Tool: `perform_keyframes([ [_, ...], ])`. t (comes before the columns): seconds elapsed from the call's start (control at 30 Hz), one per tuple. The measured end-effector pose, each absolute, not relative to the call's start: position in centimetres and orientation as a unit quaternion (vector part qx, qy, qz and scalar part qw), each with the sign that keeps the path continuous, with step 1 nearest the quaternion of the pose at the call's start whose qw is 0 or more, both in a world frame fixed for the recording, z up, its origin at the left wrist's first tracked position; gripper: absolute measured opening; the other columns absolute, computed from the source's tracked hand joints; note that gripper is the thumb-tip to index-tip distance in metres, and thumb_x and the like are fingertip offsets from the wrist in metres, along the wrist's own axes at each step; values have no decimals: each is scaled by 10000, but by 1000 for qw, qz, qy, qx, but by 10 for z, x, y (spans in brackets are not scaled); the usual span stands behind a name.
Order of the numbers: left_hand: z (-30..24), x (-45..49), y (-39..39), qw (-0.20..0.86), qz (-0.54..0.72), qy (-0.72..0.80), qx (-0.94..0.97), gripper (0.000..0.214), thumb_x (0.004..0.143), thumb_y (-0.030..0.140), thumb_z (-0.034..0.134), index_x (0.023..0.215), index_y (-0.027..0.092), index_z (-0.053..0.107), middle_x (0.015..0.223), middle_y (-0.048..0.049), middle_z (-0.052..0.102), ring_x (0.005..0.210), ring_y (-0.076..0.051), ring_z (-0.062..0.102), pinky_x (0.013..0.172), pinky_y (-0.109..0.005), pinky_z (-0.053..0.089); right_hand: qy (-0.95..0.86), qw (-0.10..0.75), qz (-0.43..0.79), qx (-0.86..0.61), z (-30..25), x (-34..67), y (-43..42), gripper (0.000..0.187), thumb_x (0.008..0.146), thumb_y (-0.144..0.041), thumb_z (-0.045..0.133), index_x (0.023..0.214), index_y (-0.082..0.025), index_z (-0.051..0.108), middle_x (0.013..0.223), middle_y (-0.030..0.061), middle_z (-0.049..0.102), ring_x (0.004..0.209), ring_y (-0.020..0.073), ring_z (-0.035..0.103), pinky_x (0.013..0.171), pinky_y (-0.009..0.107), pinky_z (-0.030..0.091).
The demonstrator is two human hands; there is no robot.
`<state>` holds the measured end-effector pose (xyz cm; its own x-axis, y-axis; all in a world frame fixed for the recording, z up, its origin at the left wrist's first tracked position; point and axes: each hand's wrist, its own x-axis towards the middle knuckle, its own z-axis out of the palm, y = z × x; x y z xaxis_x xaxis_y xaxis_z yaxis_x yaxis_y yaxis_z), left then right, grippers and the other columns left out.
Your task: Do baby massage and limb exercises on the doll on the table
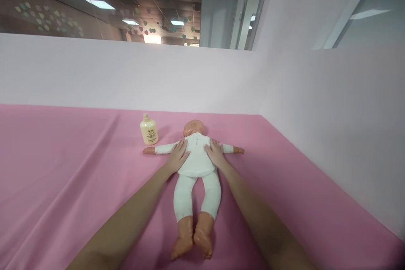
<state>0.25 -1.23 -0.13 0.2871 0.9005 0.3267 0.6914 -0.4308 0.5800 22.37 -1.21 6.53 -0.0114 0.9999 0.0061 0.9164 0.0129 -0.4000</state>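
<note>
A baby doll (196, 160) with a white cloth body lies flat on the pink sheet, its head away from me and its arms stretched out to both sides. Its bare feet point toward me. My left hand (178, 157) rests with fingers extended on the left edge of the doll's chest, near the shoulder. On the opposite edge of the chest lies my right hand (216, 154), its fingers also stretched out. Neither hand grips anything. A cream-coloured bottle (149, 129) with dark print stands upright just beyond the doll's left-side arm.
The pink sheet (79, 168) covers the surface and has folds on the left. A white wall (126, 76) rises behind it, and another wall (335, 126) runs along the right. Above the back wall, a window (104, 17) shows ceiling lights and heart-shaped decorations.
</note>
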Motion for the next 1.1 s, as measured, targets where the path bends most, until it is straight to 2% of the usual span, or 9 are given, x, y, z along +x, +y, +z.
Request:
perform_keyframes([
  [0.13,5,4,-17,170,311,475,805,616,1060,467,270,1598,173,335,1698,-162,249,1593,-283,187,1269,-543,204,-722,126,146,-665,69,206,-21,763,1054,-527,323,1644,-81,136,1706,213,169,1600,336,115,1267,522,116],
  [0.27,11,7,-21,175,313,444,821,573,1067,429,260,1589,223,379,1710,-119,230,1596,-269,177,1274,-529,195,-747,86,134,-645,78,194,-33,770,1049,-582,317,1656,-145,131,1723,209,53,1600,389,64,1248,568,123],
  [0.4,13,7,-23,180,320,427,826,578,1069,404,204,1586,230,395,1700,-98,267,1594,-242,194,1284,-508,185,-780,54,126,-611,87,181,-46,766,1042,-578,328,1660,-169,133,1728,183,46,1602,392,18,1237,620,113],
  [0.5,11,7,-22,197,335,433,813,596,1067,401,172,1591,219,389,1684,-99,311,1584,-232,232,1283,-504,206,-796,43,128,-590,91,170,-56,780,1034,-551,343,1659,-138,125,1726,174,70,1602,391,7,1234,657,90],
  [0.67,7,9,-19,227,364,438,790,624,1066,412,134,1580,180,400,1678,-101,326,1585,-212,229,1287,-488,210,-805,24,140,-576,97,157,-73,767,1029,-477,373,1641,-62,170,1712,213,87,1598,409,-2,1226,692,84],
  [0.8,9,13,-19,254,376,459,764,610,1066,423,142,1568,217,420,1676,-78,339,1584,-208,232,1286,-501,210,-818,-26,174,-547,106,149,-89,842,994,-493,454,1637,-35,160,1700,239,41,1592,425,-40,1208,734,59],
  [0.97,11,17,-20,282,390,476,736,598,1068,437,140,1562,260,427,1681,-54,331,1587,-219,225,1287,-537,175,-817,-67,212,-532,109,139,-104,986,925,-504,572,1621,35,127,1671,277,-57,1581,427,-95,1228,708,32],
  [1.1,7,18,-17,292,389,476,733,596,1065,439,154,1559,247,427,1688,-63,316,1593,-231,203,1292,-534,157,-827,-57,224,-513,108,143,-95,1017,939,-567,554,1617,49,111,1675,288,-16,1591,392,-78,1261,641,19],
])
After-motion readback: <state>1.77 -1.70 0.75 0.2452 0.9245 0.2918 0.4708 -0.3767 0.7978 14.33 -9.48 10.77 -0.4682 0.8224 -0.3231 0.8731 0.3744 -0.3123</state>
